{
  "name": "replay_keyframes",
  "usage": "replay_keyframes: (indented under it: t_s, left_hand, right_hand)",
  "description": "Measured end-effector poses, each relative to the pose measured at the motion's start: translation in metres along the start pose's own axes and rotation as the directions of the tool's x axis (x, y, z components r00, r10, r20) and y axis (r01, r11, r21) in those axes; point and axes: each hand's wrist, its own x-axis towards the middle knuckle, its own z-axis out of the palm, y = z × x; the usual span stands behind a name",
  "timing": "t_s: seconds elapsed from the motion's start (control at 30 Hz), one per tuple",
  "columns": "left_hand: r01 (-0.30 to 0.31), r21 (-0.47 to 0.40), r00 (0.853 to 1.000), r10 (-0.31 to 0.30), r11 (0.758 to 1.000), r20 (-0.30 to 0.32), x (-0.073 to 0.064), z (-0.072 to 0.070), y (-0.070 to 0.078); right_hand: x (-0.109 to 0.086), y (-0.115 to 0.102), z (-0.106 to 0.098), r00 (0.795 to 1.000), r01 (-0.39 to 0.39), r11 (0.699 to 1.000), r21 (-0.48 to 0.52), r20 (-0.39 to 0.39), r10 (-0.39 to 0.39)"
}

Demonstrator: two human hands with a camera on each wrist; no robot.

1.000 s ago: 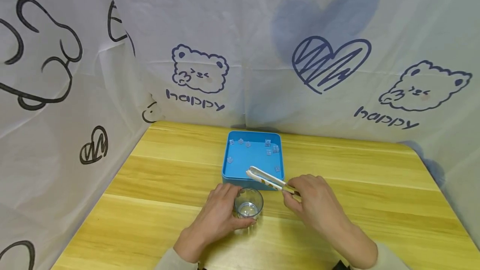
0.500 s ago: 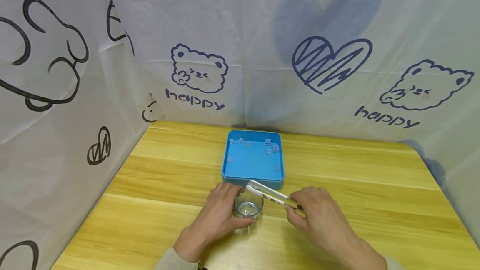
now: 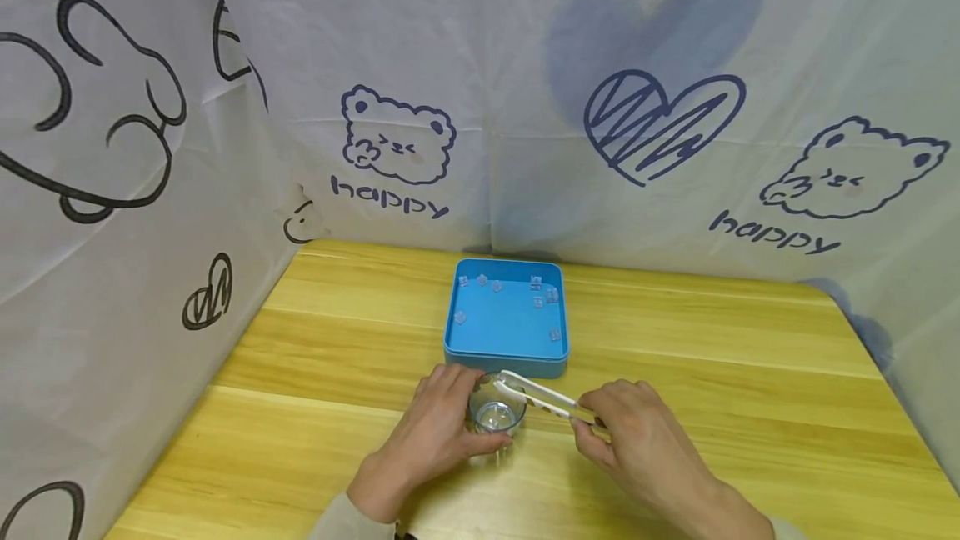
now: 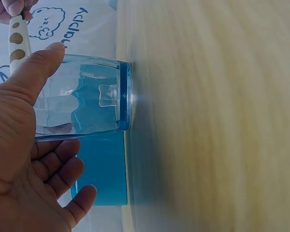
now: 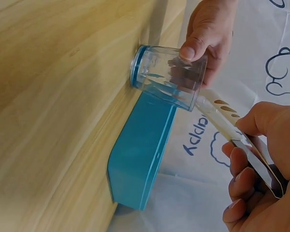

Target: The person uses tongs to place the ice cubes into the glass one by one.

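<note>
My left hand [image 3: 431, 427] grips a clear drinking glass [image 3: 495, 417], which stands upright on the table in front of a blue box. In the left wrist view a small clear piece [image 4: 108, 95] lies at the bottom of the glass. My right hand [image 3: 637, 432] pinches a pair of tongs [image 3: 542, 389] with white, brown-spotted arms and a metal handle end [image 5: 255, 162]. The tong tips overlap the far rim of the glass in the head view. I cannot tell whether anything sits between the tips.
Just behind the glass is the open blue box [image 3: 506, 367], with several small clear pieces [image 3: 537, 302] spread over its floor. The wooden table [image 3: 712, 357] meets a white cloth [image 3: 525, 215] with drawings at its back, and cloth hangs on the left too.
My right hand has brought the tongs from over the box's front edge toward me and down to the rim of the glass. The left hand and glass stay in place.
</note>
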Motion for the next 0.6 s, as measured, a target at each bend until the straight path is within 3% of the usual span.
replay_keyframes:
  t_s: [0.6]
  left_hand:
    - [-0.031, 0.076, 0.999, 0.033, 0.997, -0.020, -0.0004, -0.0007, 0.0007]
  right_hand:
    - [-0.0070, 0.0030, 0.0055, 1.000, 0.009, 1.000, 0.003, 0.013, -0.009]
